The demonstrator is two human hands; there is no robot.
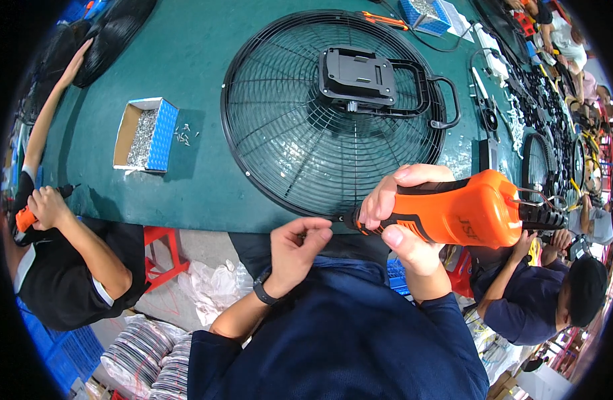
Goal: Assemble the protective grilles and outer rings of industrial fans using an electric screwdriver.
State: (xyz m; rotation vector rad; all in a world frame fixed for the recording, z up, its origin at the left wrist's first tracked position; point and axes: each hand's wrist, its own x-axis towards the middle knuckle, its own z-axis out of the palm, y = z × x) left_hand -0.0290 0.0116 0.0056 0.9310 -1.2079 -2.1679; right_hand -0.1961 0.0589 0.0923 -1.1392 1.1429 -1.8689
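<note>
My right hand (pixel 421 259) is wrapped round an orange and black electric screwdriver (pixel 476 210), held level with its dark nose toward the left. Close to the tip, my left hand (pixel 294 252) is closed in a pinch. Whatever may be between its fingertips is too small to make out. Just beyond both hands, a large round black fan (pixel 280 127) lies flat, its wire grille facing up. A black housing (pixel 357 75) sits on the grille, with a curved black handle (pixel 446 103) to its right.
A blue and white box (pixel 161 137) of small screws stands left of the fan on the green table (pixel 193 60), several screws loose beside it. Orange-handled pliers (pixel 385 21) lie at the far edge. A co-worker at left holds an orange power tool (pixel 26 219). Others work at right.
</note>
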